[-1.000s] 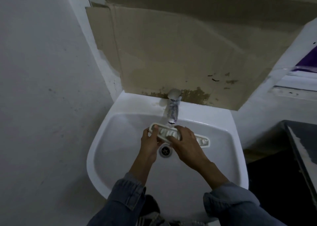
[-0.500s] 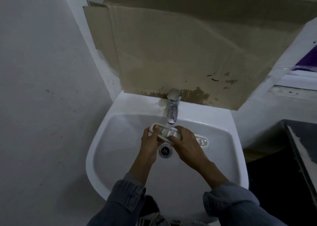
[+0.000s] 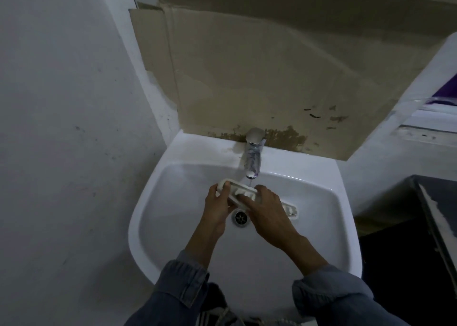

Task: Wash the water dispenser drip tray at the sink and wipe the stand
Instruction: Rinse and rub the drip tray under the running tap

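Nearest, two denim sleeves [image 3: 178, 283] are reaching forward over the front rim of the white sink [image 3: 173, 202], and both forearms are stretching in above the bowl. Just beyond them the left hand [image 3: 218, 205] is gripping the left end of the drip tray [image 3: 237, 186], its fingers wrapping round the rounded corner. The right hand [image 3: 265, 207] is lying across the middle of the tray, fingers curling over the far edge and the thumb pressing on the upper face, so it seems to be rubbing as well as holding. The tray, a long white slotted piece, is hanging above the drain [image 3: 240, 217], with its right end poking out past the right hand; whether it is touching the bowl I cannot tell. Farther back the tap [image 3: 253, 157] is running, and a thin thread of water [image 3: 250, 182] is falling onto the tray between the two hands. Behind the tap a stained sheet of cardboard [image 3: 272, 78] is covering the wall, and a dark counter [image 3: 440, 214] is showing at the far right.

By my reading the washing step is under way, and the wiping of the stand, which is out of view, is not yet begun. The next move is probably calling for sliding or turning the tray so the stream reaches the covered and outer slots, with a firm grip, since wet plastic is likely getting slippery.
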